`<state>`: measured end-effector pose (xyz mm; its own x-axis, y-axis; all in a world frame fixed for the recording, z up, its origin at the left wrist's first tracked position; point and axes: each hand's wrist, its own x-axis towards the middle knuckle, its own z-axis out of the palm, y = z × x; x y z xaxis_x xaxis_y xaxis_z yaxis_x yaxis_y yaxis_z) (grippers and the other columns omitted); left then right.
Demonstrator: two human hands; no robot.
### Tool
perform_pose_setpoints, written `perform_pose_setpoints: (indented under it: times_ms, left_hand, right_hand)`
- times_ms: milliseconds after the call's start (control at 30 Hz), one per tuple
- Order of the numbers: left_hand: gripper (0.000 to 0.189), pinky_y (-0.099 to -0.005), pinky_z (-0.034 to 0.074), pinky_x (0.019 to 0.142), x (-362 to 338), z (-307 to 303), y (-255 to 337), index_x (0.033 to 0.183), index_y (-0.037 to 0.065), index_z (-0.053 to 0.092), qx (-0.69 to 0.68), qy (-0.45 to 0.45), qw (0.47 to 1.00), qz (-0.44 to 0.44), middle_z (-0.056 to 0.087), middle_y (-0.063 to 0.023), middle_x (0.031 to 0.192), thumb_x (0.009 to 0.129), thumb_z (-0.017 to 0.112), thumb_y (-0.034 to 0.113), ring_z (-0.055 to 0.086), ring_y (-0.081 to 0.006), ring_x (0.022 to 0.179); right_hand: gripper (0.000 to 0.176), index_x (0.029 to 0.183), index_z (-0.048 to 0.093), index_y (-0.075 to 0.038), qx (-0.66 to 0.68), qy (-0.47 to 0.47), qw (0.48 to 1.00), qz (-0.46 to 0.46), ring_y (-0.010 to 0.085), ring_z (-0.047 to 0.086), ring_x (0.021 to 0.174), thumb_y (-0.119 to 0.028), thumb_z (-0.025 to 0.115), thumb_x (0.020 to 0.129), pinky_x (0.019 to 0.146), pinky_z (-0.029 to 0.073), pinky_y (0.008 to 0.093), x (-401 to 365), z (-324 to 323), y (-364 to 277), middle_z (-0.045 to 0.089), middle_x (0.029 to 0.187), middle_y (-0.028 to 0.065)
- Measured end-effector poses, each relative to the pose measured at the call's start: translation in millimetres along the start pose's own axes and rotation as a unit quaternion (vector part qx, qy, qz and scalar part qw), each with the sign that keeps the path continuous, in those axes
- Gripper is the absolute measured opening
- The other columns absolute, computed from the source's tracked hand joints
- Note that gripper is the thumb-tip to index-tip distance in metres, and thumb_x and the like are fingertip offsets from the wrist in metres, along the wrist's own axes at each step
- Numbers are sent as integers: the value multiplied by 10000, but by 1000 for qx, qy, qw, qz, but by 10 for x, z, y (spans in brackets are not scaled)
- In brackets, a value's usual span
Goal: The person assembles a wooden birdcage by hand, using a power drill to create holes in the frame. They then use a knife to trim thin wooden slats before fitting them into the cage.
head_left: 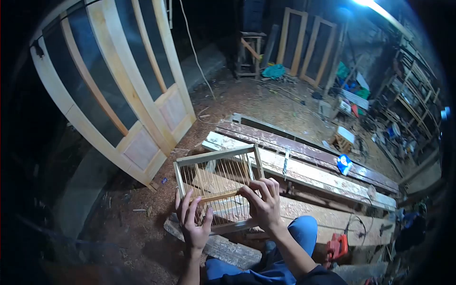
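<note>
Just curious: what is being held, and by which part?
A wooden frame with thin rods: left hand at its left side, right hand at its right side.

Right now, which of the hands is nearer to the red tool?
Right. The red tool lies to the right of both hands; the right hand is at the right of the wooden frame, the left hand, farther off, at its left.
</note>
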<state>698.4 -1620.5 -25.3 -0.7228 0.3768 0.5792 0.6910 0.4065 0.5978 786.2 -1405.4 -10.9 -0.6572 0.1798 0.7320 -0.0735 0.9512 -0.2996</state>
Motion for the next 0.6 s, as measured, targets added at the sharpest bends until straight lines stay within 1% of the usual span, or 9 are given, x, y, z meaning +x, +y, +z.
perform_pose_setpoints:
  times_ms: [33,200,267,300,367,400,467,500,600]
  left_hand:
    - [376,-591,368,1214,13,134,28,1230,2,705,-6,23,1000,1,598,-174,1475,916,815,176,408,-482,1512]
    - [305,-573,408,1196,-139,720,165,1131,8,746,66,51,997,3,600,-146,1364,871,853,126,425,-471,1498]
    - [303,-584,402,1206,-226,859,155,1159,10,706,114,25,992,44,546,-184,1425,891,820,97,415,-475,1506]
    - [303,-584,402,1206,-188,933,222,1159,10,706,122,20,991,51,546,-184,1425,891,820,97,415,-475,1506]
    - [361,-554,407,1210,-151,1076,383,1200,25,693,90,30,995,37,433,-229,1586,877,841,87,383,-481,1530]
    - [361,-554,407,1210,-144,1169,432,1200,25,693,94,27,994,39,433,-229,1586,877,841,87,383,-481,1530]
    - [436,-511,425,1201,-96,1356,505,1244,34,674,77,27,996,40,251,-273,1719,861,867,114,338,-465,1565]
    - [518,-491,445,1188,-61,1399,537,1289,33,660,77,3,996,37,216,-289,1744,840,891,145,363,-465,1555]
    - [570,-516,427,1205,62,1509,624,1354,50,652,104,-47,993,19,241,-332,1718,841,883,137,350,-511,1554]
  right_hand:
    - [307,1143,733,-122,9,3,1000,3,291,601,1121,-85,741,838,1000,444,520,-35,69,134,646,1098,64]
    - [280,1116,753,-98,120,73,990,21,304,600,1114,-112,768,837,983,423,545,-550,411,842,659,1098,75]
    - [233,1042,769,-78,130,101,985,51,315,605,1052,-115,839,822,929,442,515,-730,385,938,663,1035,76]
    - [241,1028,770,-82,138,97,984,60,298,606,1041,-110,850,802,926,439,504,-741,312,999,660,1019,65]
    - [228,1023,769,-82,147,105,981,66,295,608,1038,-112,843,808,927,437,500,-721,218,1167,661,1019,61]
    - [215,1018,769,-82,150,107,981,66,292,609,1036,-114,836,815,929,435,496,-716,174,1248,662,1018,57]
    - [189,1014,769,-87,141,118,980,74,285,609,1034,-118,814,833,930,432,491,-756,101,1407,663,1012,53]
    - [219,1051,770,-101,141,113,980,86,271,610,1073,-107,793,834,947,428,499,-787,68,1474,668,1049,45]
    - [249,1088,771,-118,133,130,977,108,256,610,1112,-97,774,840,981,416,505,-860,33,1598,677,1086,32]
